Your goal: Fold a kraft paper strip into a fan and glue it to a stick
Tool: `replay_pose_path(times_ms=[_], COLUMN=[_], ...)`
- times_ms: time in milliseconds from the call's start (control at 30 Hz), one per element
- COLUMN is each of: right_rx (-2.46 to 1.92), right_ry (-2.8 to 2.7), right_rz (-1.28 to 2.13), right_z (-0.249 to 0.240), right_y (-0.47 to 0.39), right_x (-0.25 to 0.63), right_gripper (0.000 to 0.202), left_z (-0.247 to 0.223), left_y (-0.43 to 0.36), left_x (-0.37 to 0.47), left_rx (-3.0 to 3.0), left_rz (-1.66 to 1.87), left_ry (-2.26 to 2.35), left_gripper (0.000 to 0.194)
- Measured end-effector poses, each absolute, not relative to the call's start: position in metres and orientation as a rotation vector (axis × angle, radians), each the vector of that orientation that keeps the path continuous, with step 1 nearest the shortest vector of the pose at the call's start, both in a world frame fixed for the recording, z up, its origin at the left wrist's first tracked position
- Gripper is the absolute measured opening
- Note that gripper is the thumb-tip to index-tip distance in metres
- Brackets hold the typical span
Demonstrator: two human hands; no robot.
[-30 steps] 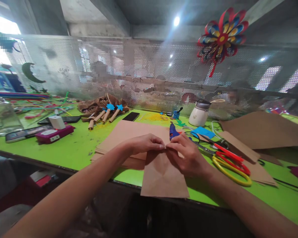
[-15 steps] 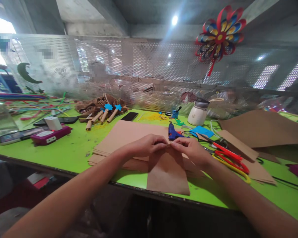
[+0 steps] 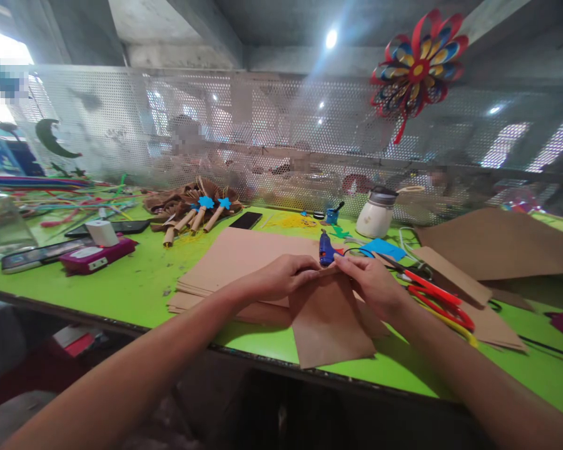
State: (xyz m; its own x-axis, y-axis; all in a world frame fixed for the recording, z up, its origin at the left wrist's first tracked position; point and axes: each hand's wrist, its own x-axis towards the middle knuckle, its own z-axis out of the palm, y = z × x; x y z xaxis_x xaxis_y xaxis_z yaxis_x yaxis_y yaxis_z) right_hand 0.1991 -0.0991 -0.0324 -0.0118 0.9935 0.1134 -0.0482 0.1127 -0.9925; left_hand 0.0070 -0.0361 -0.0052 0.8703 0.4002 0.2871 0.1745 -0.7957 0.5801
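Note:
A strip of brown kraft paper point(image 3: 331, 322) hangs from my fingers toward the table's front edge, its top edge folded over. My left hand point(image 3: 291, 275) pinches the left end of that fold. At the right end, my right hand point(image 3: 370, 278) grips it between thumb and fingers. Under and behind the strip lies a stack of larger brown paper sheets point(image 3: 234, 259). Just beyond my hands a blue glue gun point(image 3: 327, 249) points away from me. Red-handled scissors point(image 3: 438, 300) lie right of my right hand.
Paper fans point(image 3: 201, 209) with blue shapes lie at the back left. A purple power strip point(image 3: 98, 253) and phones are at the left. A white jar point(image 3: 374, 212) stands at the back, beside blue paper point(image 3: 385, 249). Large brown sheets point(image 3: 492, 244) lie at the right.
My right hand has slid rightward along the fold, widening the gap between my hands. The strip's lower end has swung to the right.

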Motion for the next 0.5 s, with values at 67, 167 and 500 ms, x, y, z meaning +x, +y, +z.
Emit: replay_pose_path(times_ms=[67,167,500], right_rx=[-1.133,-1.225,-1.288], right_ry=[-1.248,-1.32,-1.554], right_rz=[1.099,0.891,0.344], right_z=[-0.033,-0.031,-0.027], right_y=[-0.099,-0.1,-0.109], right_x=[0.199,0.198,0.189], right_gripper=[0.029,0.028,0.023], left_z=[-0.007,-0.008,-0.012], left_y=[-0.036,-0.036,-0.036], left_x=[0.007,0.008,0.009], left_rx=[2.478,2.459,2.502], left_rz=[0.533,0.521,0.469], left_ry=[0.415,0.408,0.406], left_gripper=[0.033,0.036,0.031])
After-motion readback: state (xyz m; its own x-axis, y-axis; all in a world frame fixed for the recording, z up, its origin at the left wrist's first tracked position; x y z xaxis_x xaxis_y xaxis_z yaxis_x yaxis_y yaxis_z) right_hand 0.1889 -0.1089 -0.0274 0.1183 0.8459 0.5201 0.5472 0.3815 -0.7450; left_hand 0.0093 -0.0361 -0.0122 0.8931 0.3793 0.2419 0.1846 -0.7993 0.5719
